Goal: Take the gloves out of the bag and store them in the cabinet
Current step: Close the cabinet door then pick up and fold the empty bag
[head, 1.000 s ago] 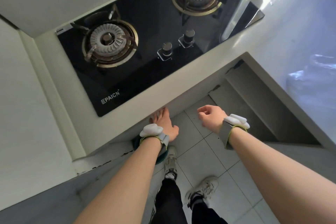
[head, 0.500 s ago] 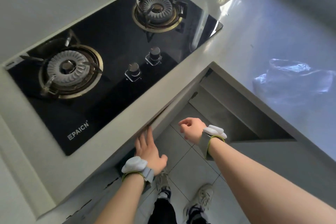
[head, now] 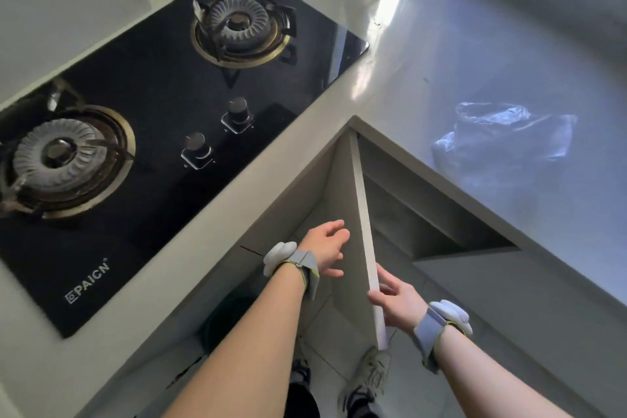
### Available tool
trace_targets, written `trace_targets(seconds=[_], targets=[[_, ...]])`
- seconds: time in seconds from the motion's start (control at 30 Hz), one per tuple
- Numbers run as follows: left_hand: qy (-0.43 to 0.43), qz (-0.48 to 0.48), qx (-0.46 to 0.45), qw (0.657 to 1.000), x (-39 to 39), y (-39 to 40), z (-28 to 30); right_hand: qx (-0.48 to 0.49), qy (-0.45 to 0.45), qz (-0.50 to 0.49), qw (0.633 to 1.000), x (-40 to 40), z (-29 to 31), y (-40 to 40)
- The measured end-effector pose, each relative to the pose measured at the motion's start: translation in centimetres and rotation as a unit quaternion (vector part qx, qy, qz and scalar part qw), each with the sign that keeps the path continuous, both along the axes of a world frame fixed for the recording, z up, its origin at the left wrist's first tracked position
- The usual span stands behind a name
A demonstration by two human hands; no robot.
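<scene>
Under the PAICN hob (head: 142,132), right hand (head: 397,302) grip pinching cabinet door (head: 368,248) (ajar), left hand (head: 325,248) spread.

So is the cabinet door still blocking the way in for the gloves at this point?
No. The cabinet door stands swung open, its edge held by the right hand, with the left hand open beside it. The bag lies untouched on the counter, nothing visible between it and the cabinet.

Counted: two burners (head: 241,27) (head: 56,155), two knobs (head: 237,109) (head: 195,143), one plastic bag (head: 502,139), one open cabinet door (head: 368,241), two hands (head: 324,248) (head: 398,302), two wrist sensors (head: 280,256) (head: 451,314).
</scene>
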State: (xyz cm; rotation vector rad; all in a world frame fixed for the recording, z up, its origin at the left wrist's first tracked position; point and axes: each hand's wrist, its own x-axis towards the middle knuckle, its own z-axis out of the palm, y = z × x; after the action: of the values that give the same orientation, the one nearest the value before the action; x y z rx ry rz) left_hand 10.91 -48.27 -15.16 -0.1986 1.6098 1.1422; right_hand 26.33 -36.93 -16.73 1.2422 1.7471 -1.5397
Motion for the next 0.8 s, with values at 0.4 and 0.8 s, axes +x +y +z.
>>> trace_targets(seconds=[0.4,0.8], targets=[[-0.073,0.113,0.024,0.991,5.8,11.4,-2.8,-0.03,-0.122,-0.204,0.971,7.7,-1.2,4.6],[-0.094,0.234,0.062,0.966,7.2,19.5,-4.0,0.0,-0.136,-0.354,0.925,8.3,-3.8,15.6]])
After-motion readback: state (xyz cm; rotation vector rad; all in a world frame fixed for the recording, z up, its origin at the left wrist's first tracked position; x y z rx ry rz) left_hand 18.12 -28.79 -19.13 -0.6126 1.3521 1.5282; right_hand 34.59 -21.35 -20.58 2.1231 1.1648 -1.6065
